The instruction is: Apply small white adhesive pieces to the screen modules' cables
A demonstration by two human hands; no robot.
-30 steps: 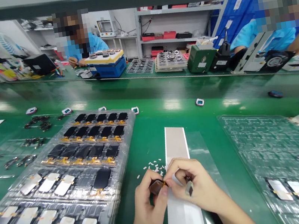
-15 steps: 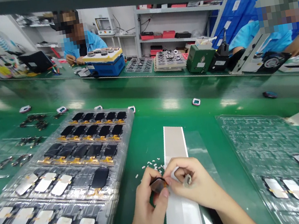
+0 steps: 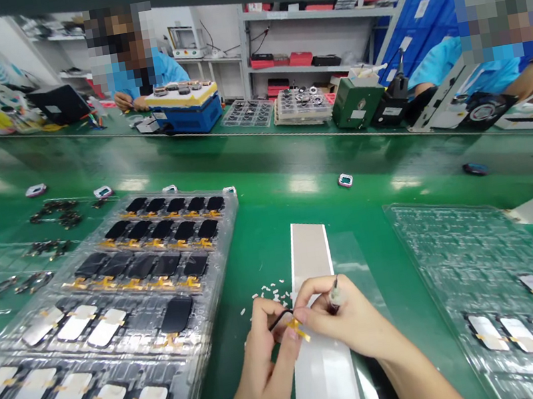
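Note:
My left hand [image 3: 265,368] is closed on a small display screen [image 3: 280,317], held on edge between thumb and fingers. Its black rim and orange flex cable [image 3: 302,332] show; the rest is hidden by my fingers. My right hand [image 3: 351,321] pinches with thumb and index finger at the screen's near corner. A slim tool [image 3: 335,295] with a thin dark tip is tucked in the curled fingers of that hand, its tip pointing up. Beneath both hands lies a long white-edged sheet [image 3: 310,253], with small white pieces [image 3: 266,292] scattered to its left.
A clear tray [image 3: 216,302] of black and silver-backed screens fills the left. Another clear tray [image 3: 457,250] on the right holds several silver-backed screens. Small watch-like parts [image 3: 345,180] line the back of the green bench. Two people in blue sit beyond.
The screen has been turned in my fingers, so its orange cable now shows. The tool in my right hand has swung upright, with its thin tip now in view.

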